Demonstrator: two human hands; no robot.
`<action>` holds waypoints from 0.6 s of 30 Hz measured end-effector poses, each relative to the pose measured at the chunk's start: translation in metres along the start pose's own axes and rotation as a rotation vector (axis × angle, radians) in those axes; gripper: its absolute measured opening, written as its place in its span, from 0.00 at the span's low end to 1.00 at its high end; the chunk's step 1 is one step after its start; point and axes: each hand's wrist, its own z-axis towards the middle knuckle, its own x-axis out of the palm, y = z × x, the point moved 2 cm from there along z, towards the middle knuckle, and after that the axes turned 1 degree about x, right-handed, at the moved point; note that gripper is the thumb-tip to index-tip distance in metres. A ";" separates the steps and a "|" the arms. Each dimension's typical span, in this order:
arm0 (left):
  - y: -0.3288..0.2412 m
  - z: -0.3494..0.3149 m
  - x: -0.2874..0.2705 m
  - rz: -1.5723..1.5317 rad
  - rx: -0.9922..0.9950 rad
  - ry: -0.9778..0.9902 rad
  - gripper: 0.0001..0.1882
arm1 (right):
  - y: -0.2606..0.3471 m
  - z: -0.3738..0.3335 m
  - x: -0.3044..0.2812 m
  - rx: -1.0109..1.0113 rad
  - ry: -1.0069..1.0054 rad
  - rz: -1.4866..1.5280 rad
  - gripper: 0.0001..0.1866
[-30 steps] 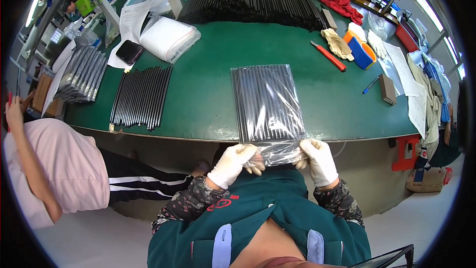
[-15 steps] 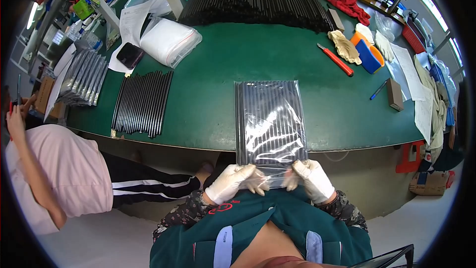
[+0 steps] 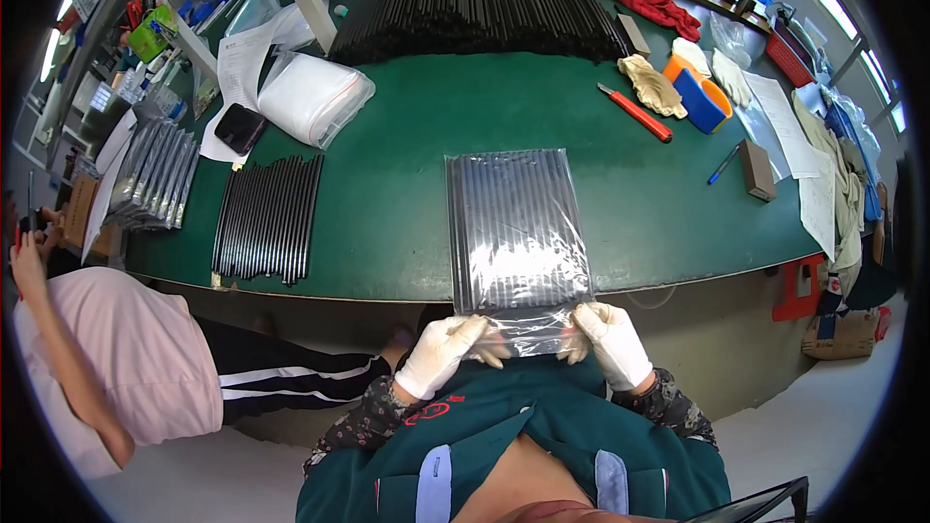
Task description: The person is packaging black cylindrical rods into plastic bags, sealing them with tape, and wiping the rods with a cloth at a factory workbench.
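Note:
A clear plastic bag (image 3: 518,223) filled with a row of dark rods lies over the table's front edge, its near end sticking out toward me. Gloved in white, my left hand (image 3: 444,353) pinches the near left corner of the bag. The near right corner is held by my right hand (image 3: 613,342), also in a white glove. Some fingers of both hands are under the film and show only partly through it. Left of the bag, a flat row of loose black rods (image 3: 267,218) rests on the green table (image 3: 397,174).
A big pile of black rods (image 3: 484,15) lines the far side. Filled bags (image 3: 155,174), a phone (image 3: 239,128) and a white plastic pack (image 3: 315,97) are at left. A red-handled cutter (image 3: 635,113) and a tape roll (image 3: 702,100) lie right. A person (image 3: 116,349) stands at left.
The bag's near end has been drawn flatter and its film looks smoother, with the glare shifted nearer to me. Both hands still hold its corners. The view has shifted slightly.

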 end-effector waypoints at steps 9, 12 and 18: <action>0.008 -0.021 -0.011 0.139 0.112 -0.193 0.13 | -0.003 -0.022 -0.007 -0.050 -0.197 -0.071 0.09; 0.008 -0.021 -0.010 0.171 0.180 -0.183 0.13 | -0.006 -0.022 -0.008 -0.089 -0.234 -0.127 0.08; 0.028 -0.017 -0.015 0.091 0.157 -0.201 0.13 | -0.018 -0.015 -0.007 -0.104 -0.195 -0.001 0.08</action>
